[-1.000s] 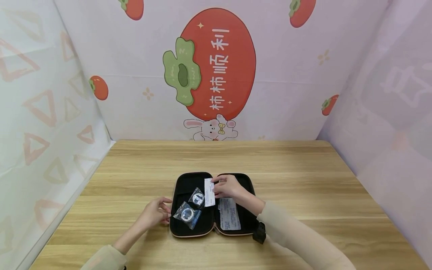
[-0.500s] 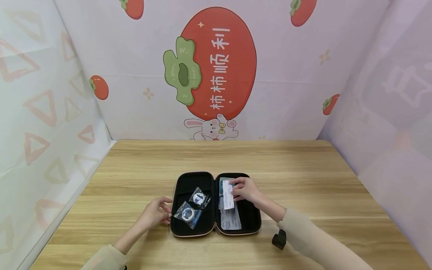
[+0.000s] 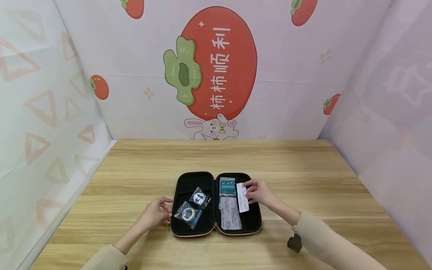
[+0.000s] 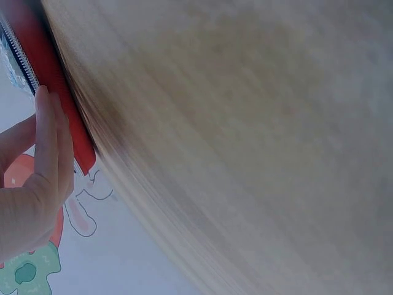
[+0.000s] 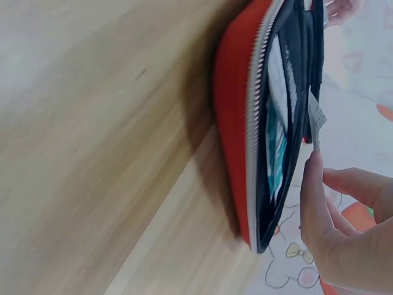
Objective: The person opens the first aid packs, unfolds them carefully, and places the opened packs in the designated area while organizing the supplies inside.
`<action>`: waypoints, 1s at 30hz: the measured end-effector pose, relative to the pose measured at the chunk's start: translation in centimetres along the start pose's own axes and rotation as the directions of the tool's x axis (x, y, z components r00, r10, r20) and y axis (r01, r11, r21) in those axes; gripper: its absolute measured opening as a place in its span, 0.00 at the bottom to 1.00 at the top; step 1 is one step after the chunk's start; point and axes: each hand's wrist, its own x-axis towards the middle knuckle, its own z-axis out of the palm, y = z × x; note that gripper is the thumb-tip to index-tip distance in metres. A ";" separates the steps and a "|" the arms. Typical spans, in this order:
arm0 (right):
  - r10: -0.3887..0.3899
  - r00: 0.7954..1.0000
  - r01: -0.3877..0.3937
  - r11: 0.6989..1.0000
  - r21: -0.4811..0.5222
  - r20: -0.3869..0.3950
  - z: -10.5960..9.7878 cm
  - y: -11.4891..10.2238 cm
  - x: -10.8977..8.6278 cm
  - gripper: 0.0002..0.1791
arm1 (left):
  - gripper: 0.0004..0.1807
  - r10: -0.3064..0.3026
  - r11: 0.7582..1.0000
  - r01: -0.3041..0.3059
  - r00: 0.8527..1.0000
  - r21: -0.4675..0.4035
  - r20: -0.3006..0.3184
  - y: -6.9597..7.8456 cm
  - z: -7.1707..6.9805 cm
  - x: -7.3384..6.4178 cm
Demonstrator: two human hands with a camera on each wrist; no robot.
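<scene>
A zippered case (image 3: 185, 181), red outside and black inside, lies unfolded on the table. My left hand (image 3: 156, 213) rests its nearly straight fingers against the case's left side; the left wrist view shows them along the red wall (image 4: 77, 126). Thumb and fingers of my right hand (image 3: 260, 193) pinch a narrow white printed packet (image 3: 242, 198) over the right half. Beside it in that half lie a teal packet (image 3: 227, 185) and a pale printed packet (image 3: 231, 218). In the left half sit two clear-wrapped white rings (image 3: 188, 214), one behind the other.
The wooden table (image 3: 135, 168) reaches back to a printed cloth wall (image 3: 283, 108), with more cloth at both sides. A small dark block (image 3: 294, 243) sits by my right sleeve.
My right hand has carried the white packet rightward, from the case's middle to the right part of its right half, uncovering the teal packet. The left hand has hardly moved.
</scene>
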 end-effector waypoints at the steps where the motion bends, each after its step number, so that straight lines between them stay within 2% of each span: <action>1: 0.000 1.000 0.000 1.000 -0.011 -0.002 -0.1 0.1 0.0 0.18 | 0.22 -0.003 1.000 0.003 1.000 0.001 -0.001 0.0 0.0 0.0; 17: -0.013 1.000 0.013 0.993 -0.118 0.000 -0.4 1.0 -0.5 0.18 | 0.22 -0.008 1.000 0.008 1.000 0.001 -0.008 0.3 0.1 -0.1; 30: -0.009 0.997 0.013 0.999 -0.053 0.075 -0.1 1.6 -0.4 0.19 | 0.23 -0.015 1.000 0.015 1.000 0.006 -0.017 0.4 0.1 -0.1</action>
